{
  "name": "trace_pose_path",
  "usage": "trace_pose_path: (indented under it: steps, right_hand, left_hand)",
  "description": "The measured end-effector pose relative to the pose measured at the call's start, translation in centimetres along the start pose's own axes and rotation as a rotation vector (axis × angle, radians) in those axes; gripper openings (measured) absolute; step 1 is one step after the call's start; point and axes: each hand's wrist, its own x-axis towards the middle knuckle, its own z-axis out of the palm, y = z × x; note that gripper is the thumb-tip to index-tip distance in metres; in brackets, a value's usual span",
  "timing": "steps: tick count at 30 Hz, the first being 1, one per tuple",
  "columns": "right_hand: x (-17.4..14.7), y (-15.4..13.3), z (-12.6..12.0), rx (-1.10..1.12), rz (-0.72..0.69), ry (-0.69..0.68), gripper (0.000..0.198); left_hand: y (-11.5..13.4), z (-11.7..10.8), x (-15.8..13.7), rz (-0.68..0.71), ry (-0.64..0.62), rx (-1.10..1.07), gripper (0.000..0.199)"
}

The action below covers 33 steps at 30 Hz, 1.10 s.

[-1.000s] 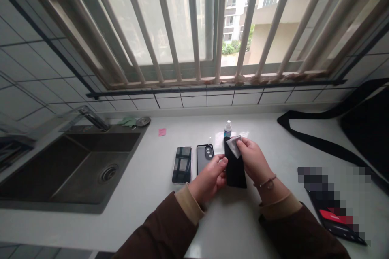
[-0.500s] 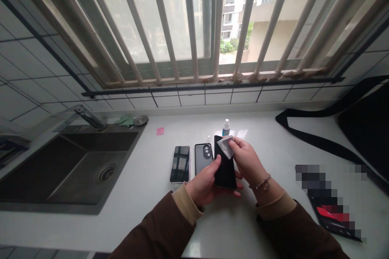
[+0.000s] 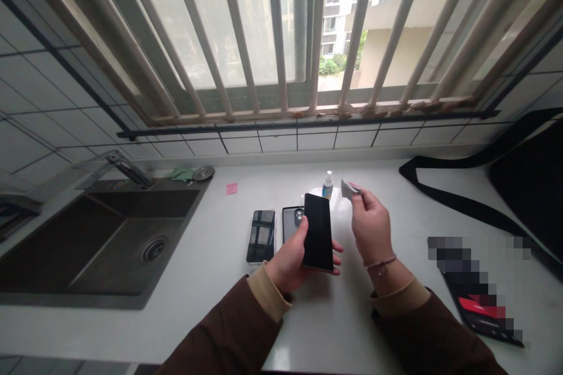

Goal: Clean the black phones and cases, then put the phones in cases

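My left hand (image 3: 292, 261) grips a black smartphone (image 3: 319, 234), thumb on its near edge and fingers behind, with the dark screen facing up. To the right and apart from the phone, my right hand (image 3: 372, 222) pinches a small folded grey cloth (image 3: 349, 189). Partly hidden behind the held phone lies a phone case (image 3: 290, 220) with a dark frame and a camera cutout. A second phone (image 3: 261, 237) rests face up on the counter to the left of the case. Beyond the held phone stands a small white-capped bottle (image 3: 328, 186) with a blue label.
On the left, a dark sink (image 3: 109, 246) with a faucet (image 3: 129, 170) is set into the white counter (image 3: 206, 316). A pink note (image 3: 231, 188) lies near the back. Black straps (image 3: 461, 205) and a partly blurred black-and-red object (image 3: 479, 307) lie on the right.
My right hand has lifted the cloth off the phone screen and moved right. My left hand has shifted the phone slightly left, so it covers more of the case.
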Motion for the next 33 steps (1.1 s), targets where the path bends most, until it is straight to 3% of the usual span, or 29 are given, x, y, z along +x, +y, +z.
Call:
trace_pose_path:
  steps: [4, 7, 22, 28, 33]
  right_hand:
    - [-1.3, -0.8, 1.1, -0.161, -0.273, -0.274, 0.04]
    - [-2.0, -0.6, 1.9, -0.205, -0.401, -0.375, 0.044]
    - [-2.4, -1.4, 1.3, -0.172, -0.609, -0.494, 0.047]
    - [-3.2, -2.2, 1.7, -0.094, -0.647, -0.597, 0.048]
    - [-3.7, -2.8, 1.8, -0.059, -0.71, -0.65, 0.052]
  left_hand:
    - [-0.8, -0.3, 0.4, 0.014, -0.019, 0.076, 0.086]
    - [-1.1, -0.7, 0.6, 0.045, 0.001, 0.086, 0.085]
    - [-1.2, -1.4, 0.7, 0.136, 0.067, 0.137, 0.099]
    - [-0.2, -1.5, 1.1, 0.305, 0.069, -0.07, 0.071]
    - [0.8, -1.2, 0.9, 0.353, 0.102, -0.139, 0.071]
